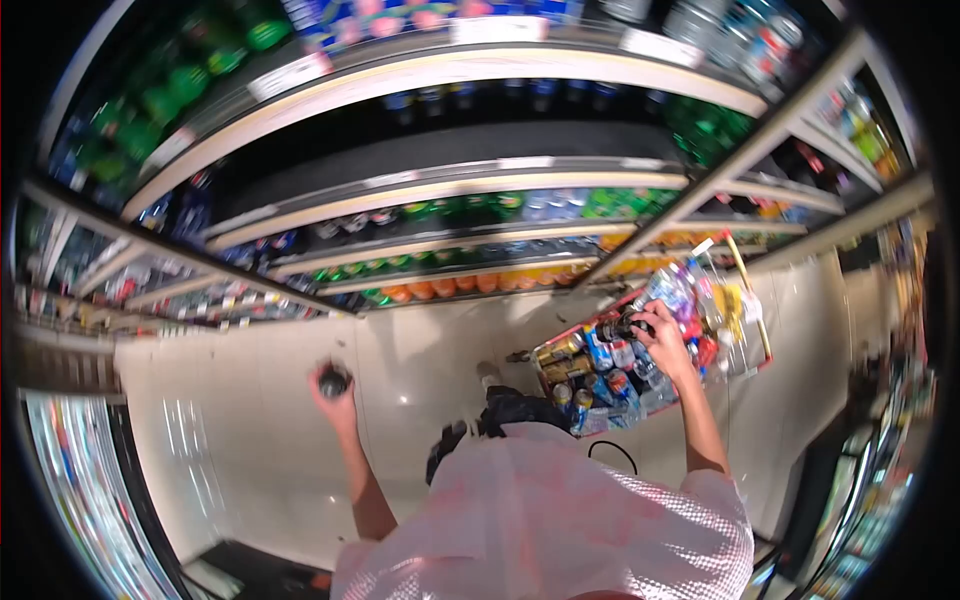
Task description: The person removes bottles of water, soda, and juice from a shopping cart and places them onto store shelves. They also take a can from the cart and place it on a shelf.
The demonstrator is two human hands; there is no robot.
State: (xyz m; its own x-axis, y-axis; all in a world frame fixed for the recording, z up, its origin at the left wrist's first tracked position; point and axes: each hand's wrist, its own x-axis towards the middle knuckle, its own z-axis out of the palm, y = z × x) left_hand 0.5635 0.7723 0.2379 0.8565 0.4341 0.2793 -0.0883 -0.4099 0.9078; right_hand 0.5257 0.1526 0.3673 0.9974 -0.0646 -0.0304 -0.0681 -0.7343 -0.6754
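Observation:
My left hand [334, 400], slightly blurred, is held out over the floor on the left. Its fingers are closed around a dark bottle [335, 379], seen from its end. On the right, my right hand [662, 334] reaches over a loaded shopping cart [766, 330]. Those fingers grip another dark bottle [618, 328], which lies tilted above the load. Below it in the cart are gold cans [566, 368], blue and silver cans and clear bottles. Clear packs with pink and red items [672, 288] fill the cart's far part, partly hidden by my hand.
Drink shelves [450, 185] curve across the front, with green, orange and clear bottles in rows. Pale tiled floor [250, 430] lies between me and the shelves. A lit display case [85, 480] stands at the left, and more shelving [880, 500] at the right.

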